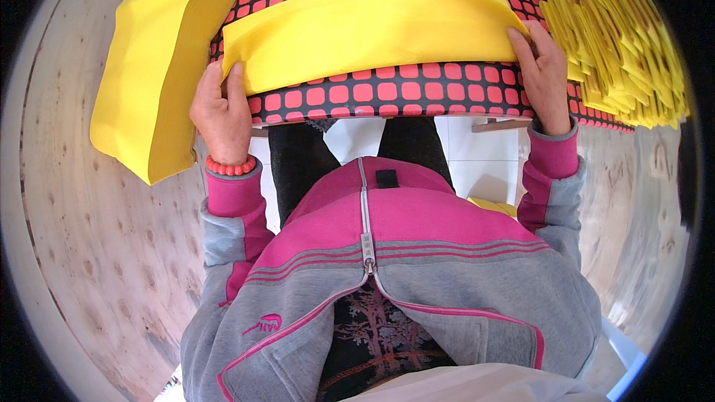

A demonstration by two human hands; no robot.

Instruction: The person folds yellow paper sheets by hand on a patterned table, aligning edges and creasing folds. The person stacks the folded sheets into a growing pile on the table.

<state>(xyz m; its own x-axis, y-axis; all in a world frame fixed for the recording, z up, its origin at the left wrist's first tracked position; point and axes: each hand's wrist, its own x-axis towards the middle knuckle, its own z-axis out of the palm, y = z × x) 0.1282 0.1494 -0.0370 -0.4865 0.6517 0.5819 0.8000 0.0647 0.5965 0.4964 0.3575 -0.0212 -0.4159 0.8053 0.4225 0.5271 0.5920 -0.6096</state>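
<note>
A long strip of yellow fabric [372, 30] lies stretched across the table in front of me, its near edge close to the table's front. My left hand [225, 115] pinches its left end between thumb and fingers. At the opposite end, my right hand [542, 74] grips the corner, with the thumb on top. The strip looks smooth and flat between both hands; whether it has more than one layer I cannot tell.
The table wears a red-and-black checked cover [402, 91]. At left, a thick yellow fabric stack [145, 74] hangs over the edge. Many folded yellow pieces [622, 45] are piled at right. A yellow piece [493, 206] lies on the floor.
</note>
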